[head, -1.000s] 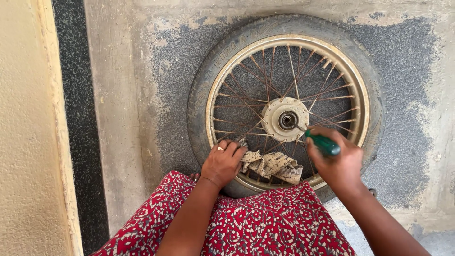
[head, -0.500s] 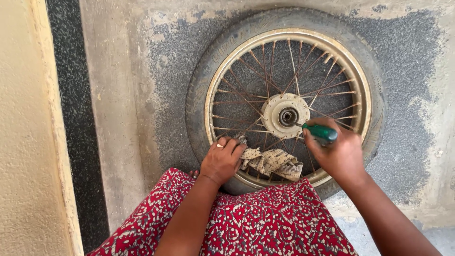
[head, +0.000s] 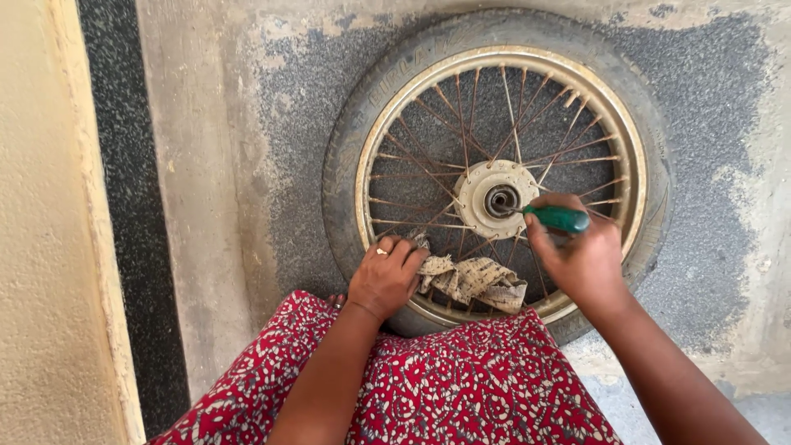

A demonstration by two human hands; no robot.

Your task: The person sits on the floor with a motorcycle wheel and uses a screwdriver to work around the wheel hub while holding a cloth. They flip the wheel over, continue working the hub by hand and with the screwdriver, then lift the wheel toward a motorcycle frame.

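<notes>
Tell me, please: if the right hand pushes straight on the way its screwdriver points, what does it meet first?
The right hand aims the green-handled screwdriver leftward at the wheel hub. The tip already seems to be at the hub's centre hole, so the hub comes first, though depth is unclear.

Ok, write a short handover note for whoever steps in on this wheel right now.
Left hand: resting on the rim of the spoked wheel, fingers on a crumpled rag tucked among the lower spokes.
Right hand: gripping a green-handled screwdriver, tip at the hub.
The wheel lies flat on the concrete floor, tyre on.
Done: tool is set at the hub.
Left: hub looks intact; progress cannot be judged.
</notes>
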